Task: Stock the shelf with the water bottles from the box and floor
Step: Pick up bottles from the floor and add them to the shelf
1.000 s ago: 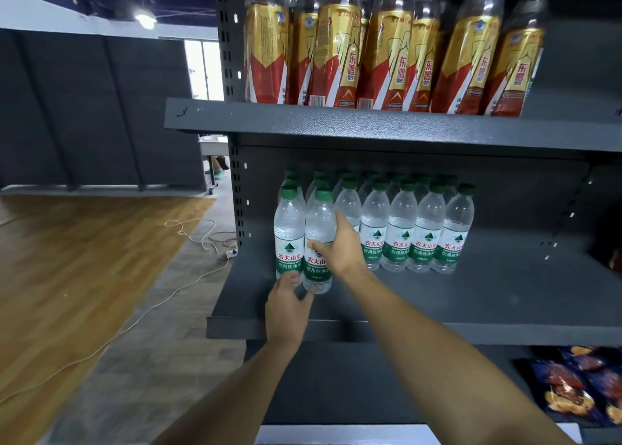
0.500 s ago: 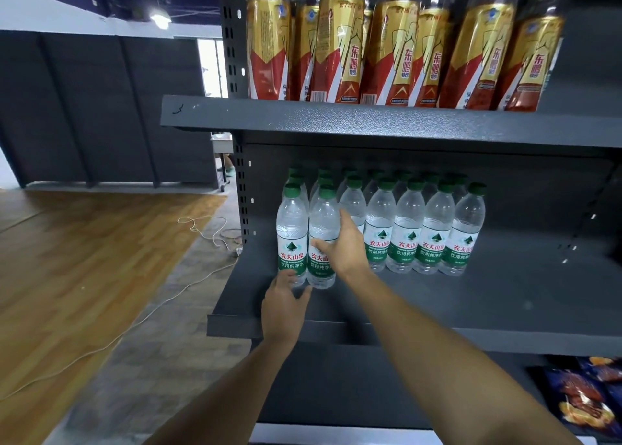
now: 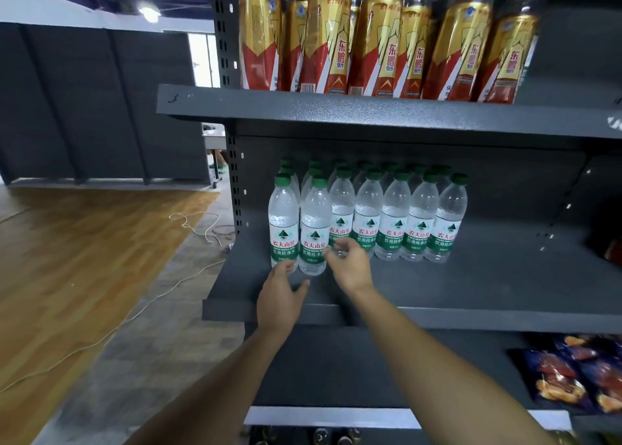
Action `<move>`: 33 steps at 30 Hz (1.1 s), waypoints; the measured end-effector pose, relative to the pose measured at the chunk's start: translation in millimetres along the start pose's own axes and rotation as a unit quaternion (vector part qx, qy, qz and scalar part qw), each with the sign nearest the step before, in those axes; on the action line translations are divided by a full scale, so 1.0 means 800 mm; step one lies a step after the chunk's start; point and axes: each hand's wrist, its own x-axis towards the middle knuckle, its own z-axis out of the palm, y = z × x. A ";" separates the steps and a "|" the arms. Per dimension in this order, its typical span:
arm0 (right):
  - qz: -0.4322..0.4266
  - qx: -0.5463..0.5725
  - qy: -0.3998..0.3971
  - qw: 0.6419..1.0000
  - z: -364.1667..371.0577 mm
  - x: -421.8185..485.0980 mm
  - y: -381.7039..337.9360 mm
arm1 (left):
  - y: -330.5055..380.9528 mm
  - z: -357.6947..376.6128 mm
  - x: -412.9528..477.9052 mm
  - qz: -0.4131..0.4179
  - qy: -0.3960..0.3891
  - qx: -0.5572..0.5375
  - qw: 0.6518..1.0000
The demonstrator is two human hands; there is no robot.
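Observation:
Several clear water bottles with green caps and green-and-white labels stand in rows on the left part of the dark grey middle shelf (image 3: 488, 286). Two front bottles stand nearest the edge: the left one (image 3: 283, 222) and the one beside it (image 3: 314, 229). My left hand (image 3: 279, 296) is just below the left bottle, its fingertips at the bottle's base. My right hand (image 3: 350, 266) hovers just right of the second bottle with loosely curled fingers and holds nothing. No box or floor bottles are in view.
Tall red-and-gold drink bottles (image 3: 380, 40) fill the upper shelf. Snack packets (image 3: 579, 374) lie on the lower shelf at right. The right half of the middle shelf is bare. A white cable (image 3: 188, 222) trails across the wooden floor at left.
My right hand has come off the second front bottle and drawn back a little. My left hand has slipped slightly lower below the left bottle. The view has shifted closer to the shelf.

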 end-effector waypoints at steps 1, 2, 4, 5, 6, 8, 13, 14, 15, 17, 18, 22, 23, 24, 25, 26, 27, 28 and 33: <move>0.004 0.001 0.002 1.000 0.000 -0.008 0.000 | -0.002 -0.003 -0.004 0.005 -0.004 -0.005 1.000; 0.006 0.004 0.007 1.000 -0.001 -0.016 -0.001 | -0.004 -0.007 -0.007 0.013 -0.007 -0.009 1.000; 0.010 0.009 0.019 1.000 -0.003 -0.035 -0.002 | -0.005 -0.017 -0.015 0.030 -0.016 -0.015 0.999; 0.012 0.010 0.027 1.000 -0.006 -0.048 -0.004 | -0.006 -0.023 -0.019 0.039 -0.025 -0.019 0.999; 0.012 0.009 0.039 0.999 -0.007 -0.061 -0.006 | -0.006 -0.029 -0.023 0.049 -0.034 -0.021 0.998; 0.017 0.000 0.064 0.998 -0.008 -0.088 -0.009 | -0.005 -0.041 -0.034 0.069 -0.052 -0.026 0.996; 0.058 -0.011 0.115 0.992 -0.016 -0.167 -0.004 | -0.006 -0.063 -0.081 0.109 -0.119 -0.040 0.986; 0.065 -0.014 0.124 0.990 -0.020 -0.189 -0.002 | -0.008 -0.064 -0.094 0.114 -0.135 -0.038 0.984; 0.075 -0.017 0.131 0.988 -0.023 -0.211 0.002 | -0.009 -0.064 -0.110 0.115 -0.151 -0.039 0.981; 0.097 -0.015 0.152 0.984 -0.032 -0.257 0.012 | -0.010 -0.062 -0.147 0.112 -0.184 -0.050 0.975; 0.108 -0.012 0.164 0.980 -0.038 -0.280 0.018 | -0.009 -0.060 -0.166 0.111 -0.202 -0.054 0.972; 0.145 -0.033 0.199 0.969 -0.068 -0.367 0.045 | 0.002 -0.049 -0.247 0.115 -0.281 -0.058 0.951; 0.156 -0.034 0.206 0.965 -0.078 -0.387 0.054 | 0.005 -0.047 -0.269 0.117 -0.299 -0.060 0.945; 0.168 -0.035 0.213 0.962 -0.088 -0.407 0.062 | 0.009 -0.044 -0.290 0.120 -0.315 -0.062 0.939; 0.181 -0.039 0.219 0.958 -0.098 -0.425 0.070 | 0.013 -0.041 -0.311 0.123 -0.330 -0.061 0.934; 0.193 -0.046 0.224 0.954 -0.109 -0.443 0.078 | 0.016 -0.038 -0.332 0.126 -0.344 -0.058 0.929; 0.204 -0.055 0.229 0.950 -0.119 -0.461 0.087 | 0.020 -0.034 -0.353 0.128 -0.356 -0.054 0.924; 0.213 -0.063 0.235 0.946 -0.130 -0.479 0.096 | 0.024 -0.030 -0.373 0.131 -0.367 -0.050 0.919; 0.256 -0.104 0.247 0.929 -0.194 -0.582 0.141 | 0.058 -0.006 -0.483 0.155 -0.417 -0.016 0.896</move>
